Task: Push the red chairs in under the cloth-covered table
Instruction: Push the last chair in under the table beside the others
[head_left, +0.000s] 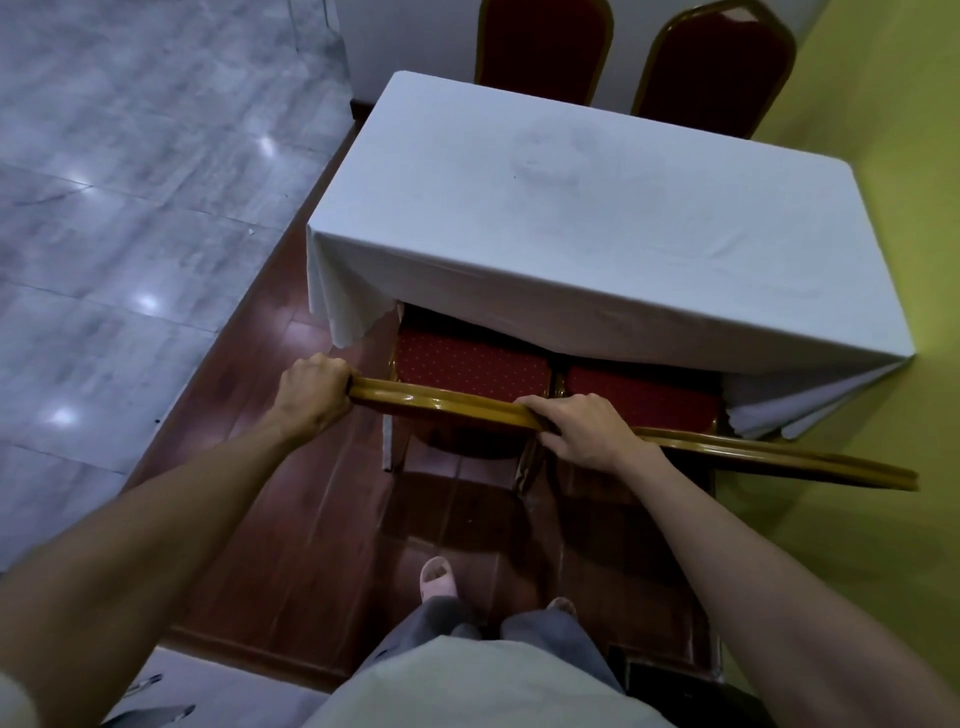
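A table under a white cloth (597, 218) fills the middle of the view. Two red chairs with gold frames stand at its near side, seats partly under the cloth. The left chair (467, 358) has its gold top rail gripped by both my hands: my left hand (311, 389) is wrapped around the rail's left end, and my right hand (576, 428) lies over its right end. The right chair (644, 395) stands beside it, its top rail running out to the right, untouched. Two more red chairs (540, 47) (717, 67) stand at the table's far side.
A yellow wall (883, 260) runs along the table's right side. The table stands on a strip of red-brown floor (322, 493), with grey marble tiles (130, 208) to the left. My feet in pale slippers (439, 574) are just behind the chairs.
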